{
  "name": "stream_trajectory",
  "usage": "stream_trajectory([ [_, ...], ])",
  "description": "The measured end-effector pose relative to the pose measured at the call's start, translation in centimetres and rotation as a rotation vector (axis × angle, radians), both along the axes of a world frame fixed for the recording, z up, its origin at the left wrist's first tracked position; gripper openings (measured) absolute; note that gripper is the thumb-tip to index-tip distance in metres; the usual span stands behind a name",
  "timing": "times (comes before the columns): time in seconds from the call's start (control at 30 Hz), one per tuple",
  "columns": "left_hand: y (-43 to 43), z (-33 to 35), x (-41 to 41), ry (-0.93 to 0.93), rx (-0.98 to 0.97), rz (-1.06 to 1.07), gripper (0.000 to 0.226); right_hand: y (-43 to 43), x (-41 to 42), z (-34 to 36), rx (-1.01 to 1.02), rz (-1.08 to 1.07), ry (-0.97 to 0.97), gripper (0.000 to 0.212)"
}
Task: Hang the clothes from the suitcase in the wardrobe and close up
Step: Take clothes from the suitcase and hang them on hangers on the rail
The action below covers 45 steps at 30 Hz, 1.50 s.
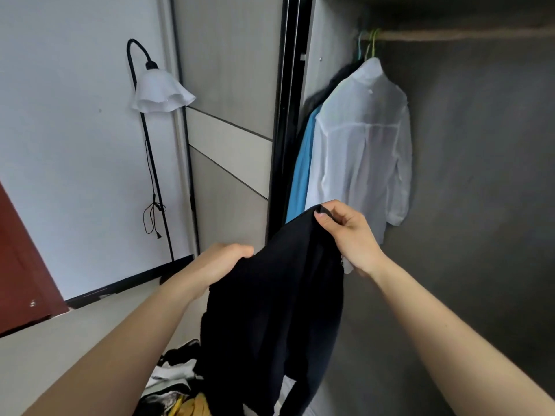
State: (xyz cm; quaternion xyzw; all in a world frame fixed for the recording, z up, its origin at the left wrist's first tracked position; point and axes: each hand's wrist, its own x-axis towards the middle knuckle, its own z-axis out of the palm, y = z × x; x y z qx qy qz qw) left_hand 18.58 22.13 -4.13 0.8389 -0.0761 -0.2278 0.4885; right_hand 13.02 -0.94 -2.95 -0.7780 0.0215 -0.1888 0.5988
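Right hand [350, 235]: thumb and forefinger pinch the top edge of a black soft-fabric garment [270, 310], raised in front of the open wardrobe

Left hand [225, 261]: lower and to the left, fingers curled into the same garment's left edge, gripping it; fingertips are hidden in the cloth

The black garment hangs slack between the two hands and falls toward the near bottom edge of the view. Its shape cannot be made out, only dark folds

Below it, near and left: a heap of loose clothes, black, white and yellow [177, 385]. What the heap lies in is not visible

Beyond the right hand, inside the grey-walled wardrobe [480, 175]: a sheer white long-sleeved shirt [363, 139] hangs on a light green hanger [373, 40] from a horizontal rail [450, 36] at the top. Touching it on the left is a bright blue garment [301, 175], and behind that a dark garment [336, 79], partly hidden. All three are crowded at the rail's left end

Left of the opening: a pale wood-grain sliding door with a black frame [228, 85]

Further left, against the white wall: a black arched floor lamp with a white ruffled shade [162, 88], its black cord [153, 211] knotted loosely at the pole

Far left edge: a red-brown door panel [21, 265]
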Motion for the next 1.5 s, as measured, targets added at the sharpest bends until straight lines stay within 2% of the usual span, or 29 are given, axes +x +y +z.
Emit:
stream_trajectory([
  [0.07,-1.9,-0.1,1.0,-0.003,0.042,0.016,0.023,-1.6,0.4,0.1,-0.003,-0.005,0.025,0.012],
  [0.13,-3.7,-0.2,1.9,-0.038,-0.006,0.071,0.025,-3.5,0.6,0.6,0.052,-0.006,0.07,0.013],
  [0.2,-5.4,-0.4,3.0,-0.162,-0.052,0.125,0.026,-5.8,0.5,1.1,0.156,0.024,0.157,0.012],
  [0.27,-7.5,-0.4,4.0,-0.23,-0.105,0.18,0.022,-8.1,0.6,1.2,0.165,0.078,0.261,0.025],
  [0.3,-8.5,-0.4,4.2,-0.174,-0.178,0.227,0.019,-8.8,0.5,1.1,0.118,0.093,0.312,0.033],
  [0.37,-11.2,-0.7,4.7,0.007,-0.387,0.329,0.007,-9.9,0.5,0.7,0.044,0.081,0.376,0.033],
  [0.47,-15.3,-1.1,5.7,0.202,-0.639,0.419,0.033,-11.9,1.0,-0.5,0.015,-0.061,0.347,0.028],
  [0.53,-17.4,-1.4,6.1,0.296,-0.761,0.476,0.023,-13.2,1.1,-1.4,0.059,-0.143,0.306,0.024],
  [0.63,-20.4,-2.1,6.3,0.357,-0.871,0.512,0.006,-15.0,1.3,-2.4,0.064,-0.214,0.278,0.019],
  [0.77,-24.1,-3.0,6.6,0.393,-0.986,0.553,0.013,-17.7,1.9,-3.8,0.025,-0.351,0.276,0.034],
  [0.9,-26.2,-3.4,6.2,0.362,-0.931,0.509,0.018,-20.0,2.8,-5.0,0.0,-0.495,0.194,0.052],
  [1.0,-26.6,-3.5,6.1,0.397,-0.887,0.464,0.017,-20.7,3.2,-5.3,-0.052,-0.582,0.081,0.042],
  [1.07,-26.6,-3.4,5.9,0.438,-0.843,0.428,0.028,-20.9,3.6,-5.0,-0.008,-0.64,0.034,0.033],
  [1.13,-26.7,-3.1,5.3,0.484,-0.793,0.413,0.038,-21.3,4.1,-4.2,0.201,-0.7,0.034,0.028],
  [1.23,-26.8,-2.7,3.9,0.549,-0.734,0.374,0.042,-21.4,4.7,-2.3,0.726,-0.643,0.115,0.01],
  [1.3,-26.8,-2.9,3.3,0.612,-0.741,0.349,0.043,-21.4,5.0,-1.3,0.907,-0.598,0.204,0.028],
  [1.33,-26.7,-3.0,3.2,0.629,-0.726,0.317,0.036,-21.3,5.0,-0.9,0.95,-0.608,0.232,0.035],
  [1.4,-26.4,-2.8,3.2,0.624,-0.665,0.192,0.016,-21.0,4.7,0.0,0.924,-0.626,0.287,0.035],
  [1.5,-26.3,-2.1,3.4,0.46,-0.375,-0.097,0.007,-20.8,4.2,1.3,0.72,-0.618,0.279,0.035],
])
